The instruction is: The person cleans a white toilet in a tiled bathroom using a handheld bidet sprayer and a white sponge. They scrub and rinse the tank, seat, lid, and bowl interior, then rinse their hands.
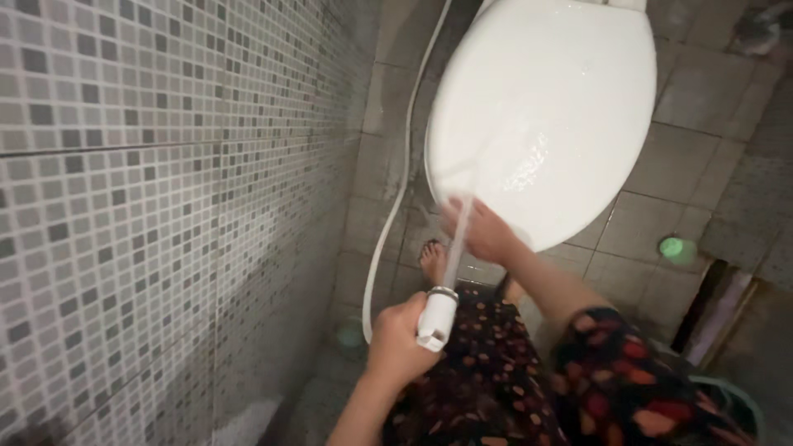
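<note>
Gripping: the left hand [396, 340] is wrapped around a white sprayer [436, 318], fingers curled tight about its handle, nozzle aimed up toward the toilet lid [541, 107].
Sprayer: below the lid's front edge, over the person's lap; a metal ring sits at its upper end.
Water jet: a thin stream [457, 239] runs from the sprayer up to the lid's near rim.
Right hand: the right hand [479, 231] lies against the front edge of the lid, blurred; I cannot tell whether its fingers are spread or closed.
Lid: white, shut, wet and shiny, filling the top middle of the view.
Hose: a white hose [395, 198] drops along the floor left of the lid, between lid and wall.
Wall: small grey mosaic tiles [149, 206], far left of the lid.
Floor: large grey tiles [661, 239], wet, right of and below the lid.
Foot: a bare foot [432, 260] just below the lid's front, partly behind the stream.
Green spot: a small round green thing [672, 246] on the floor, right of the lid.
Clothing: dark flowered cloth [537, 372] below the lid, hiding the floor there.
</note>
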